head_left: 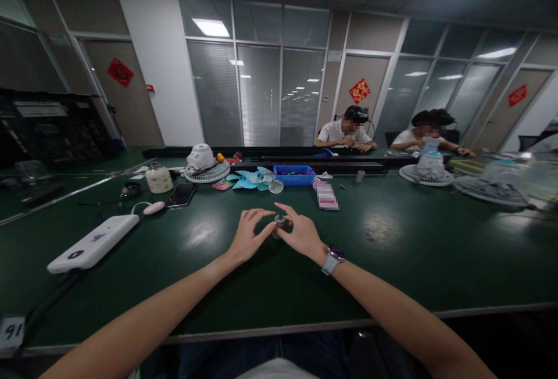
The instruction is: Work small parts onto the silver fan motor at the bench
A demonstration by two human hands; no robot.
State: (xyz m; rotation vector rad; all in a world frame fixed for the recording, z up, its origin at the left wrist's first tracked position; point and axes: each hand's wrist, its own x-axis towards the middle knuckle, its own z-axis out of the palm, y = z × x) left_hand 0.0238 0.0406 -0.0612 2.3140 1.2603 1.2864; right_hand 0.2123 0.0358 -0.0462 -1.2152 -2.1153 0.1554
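Small grey metallic-looking cylinder (280,221) at twelve o'clock, between left hand (247,240) and right hand (306,233).
Fingers of both curve around it; I cannot tell how firmly they grip. Glossy dark-green tabletop (392,274); blue rectangular plastic tray (296,181) beyond, towards twelve; white oblong device (93,243) towards nine; tall glass partition (259,94) behind.

The head camera faces forward-down over both hands (306,235).

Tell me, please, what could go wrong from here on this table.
The small grey part, between the left hand and right hand, might slip and drop onto the table. The cream bottle could, if knocked, tip onto the phone beside it.
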